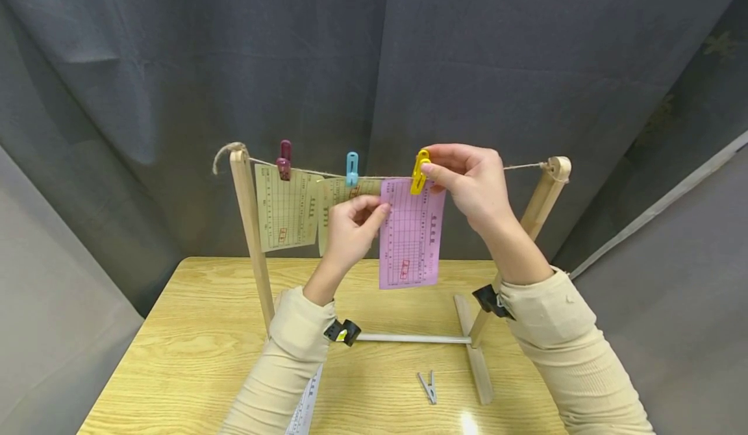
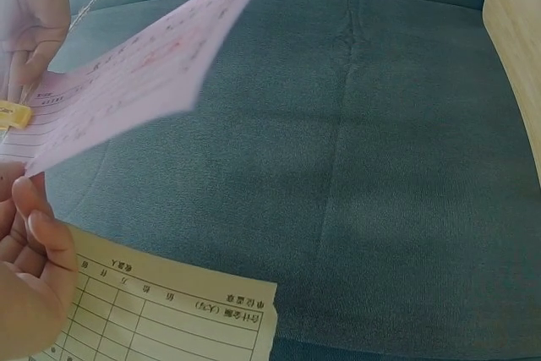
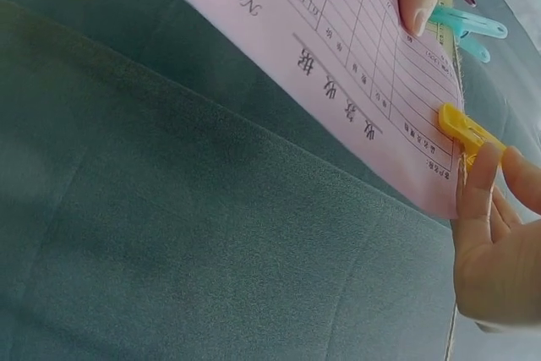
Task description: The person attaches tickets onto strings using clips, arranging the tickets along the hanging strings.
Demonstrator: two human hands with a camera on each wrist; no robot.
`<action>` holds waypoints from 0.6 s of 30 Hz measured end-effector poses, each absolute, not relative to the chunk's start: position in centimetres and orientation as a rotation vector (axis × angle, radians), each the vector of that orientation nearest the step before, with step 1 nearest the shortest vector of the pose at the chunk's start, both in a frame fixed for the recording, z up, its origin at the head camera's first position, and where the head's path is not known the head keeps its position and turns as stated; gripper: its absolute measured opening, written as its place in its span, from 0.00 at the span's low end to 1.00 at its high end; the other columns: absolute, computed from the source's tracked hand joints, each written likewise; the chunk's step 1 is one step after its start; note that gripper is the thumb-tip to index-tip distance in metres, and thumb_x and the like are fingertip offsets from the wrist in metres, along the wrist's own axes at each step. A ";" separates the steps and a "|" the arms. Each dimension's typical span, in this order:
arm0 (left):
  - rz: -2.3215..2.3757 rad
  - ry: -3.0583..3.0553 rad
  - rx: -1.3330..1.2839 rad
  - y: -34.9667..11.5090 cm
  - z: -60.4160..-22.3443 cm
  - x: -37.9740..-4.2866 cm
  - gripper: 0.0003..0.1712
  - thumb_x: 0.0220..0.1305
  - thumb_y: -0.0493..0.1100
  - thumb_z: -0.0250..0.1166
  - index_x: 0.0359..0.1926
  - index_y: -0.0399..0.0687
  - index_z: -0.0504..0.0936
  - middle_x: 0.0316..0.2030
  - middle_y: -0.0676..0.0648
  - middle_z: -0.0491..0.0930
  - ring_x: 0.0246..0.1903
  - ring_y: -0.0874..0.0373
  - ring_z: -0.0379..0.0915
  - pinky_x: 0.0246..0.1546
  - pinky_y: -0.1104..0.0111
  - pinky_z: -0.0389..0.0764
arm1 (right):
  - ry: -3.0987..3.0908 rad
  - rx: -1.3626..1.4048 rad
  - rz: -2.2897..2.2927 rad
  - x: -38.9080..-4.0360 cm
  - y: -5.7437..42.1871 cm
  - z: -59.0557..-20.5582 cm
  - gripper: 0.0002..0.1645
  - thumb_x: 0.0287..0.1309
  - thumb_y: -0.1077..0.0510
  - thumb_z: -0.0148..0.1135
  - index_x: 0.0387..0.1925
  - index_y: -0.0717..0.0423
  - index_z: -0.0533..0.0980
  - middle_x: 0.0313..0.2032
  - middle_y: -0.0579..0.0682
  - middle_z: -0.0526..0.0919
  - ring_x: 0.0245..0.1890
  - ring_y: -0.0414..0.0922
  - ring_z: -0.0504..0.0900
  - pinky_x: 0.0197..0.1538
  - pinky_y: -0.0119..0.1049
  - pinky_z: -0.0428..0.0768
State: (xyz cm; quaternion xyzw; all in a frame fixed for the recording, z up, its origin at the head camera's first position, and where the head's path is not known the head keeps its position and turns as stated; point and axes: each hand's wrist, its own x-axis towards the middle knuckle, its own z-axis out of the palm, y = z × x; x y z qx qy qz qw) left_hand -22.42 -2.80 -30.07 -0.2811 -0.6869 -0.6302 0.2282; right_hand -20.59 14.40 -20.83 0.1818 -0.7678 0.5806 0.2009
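A pink printed receipt slip (image 1: 413, 240) hangs at the twine line, its top edge at the string. My left hand (image 1: 349, 232) pinches the slip's left edge between thumb and fingers. Up at the top edge, a yellow clothespin (image 1: 418, 175) sits over slip and twine, and my right hand (image 1: 476, 178) pinches its upper end. In the right wrist view the clothespin's tip (image 3: 454, 121) lies on the paper. To the left hang two yellow slips, one (image 1: 287, 208) under a maroon clothespin (image 1: 284, 160), the other (image 1: 332, 195) under a blue clothespin (image 1: 352, 169) and partly hidden by my left hand.
Wooden posts (image 1: 252, 227) (image 1: 546, 195) carry the twine, joined low down by a pale crossbar (image 1: 415, 338). A grey clothespin (image 1: 429, 388) lies on the wooden table (image 1: 193, 357). Part of a white printed slip (image 1: 305, 402) shows beside my left sleeve. Dark curtain hangs behind.
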 end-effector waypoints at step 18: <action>-1.728 -1.902 -0.774 -2.8 -30.0 -22.3 0.06 0.58 0.32 0.60 0.32 0.29 0.80 0.21 0.40 0.77 0.16 0.62 0.66 0.16 0.74 0.69 | -2.213 0.603 1.674 -20.4 14.8 -21.0 0.24 0.53 0.68 0.61 0.53 0.68 0.71 0.46 0.62 0.78 0.35 0.38 0.80 0.31 0.30 0.79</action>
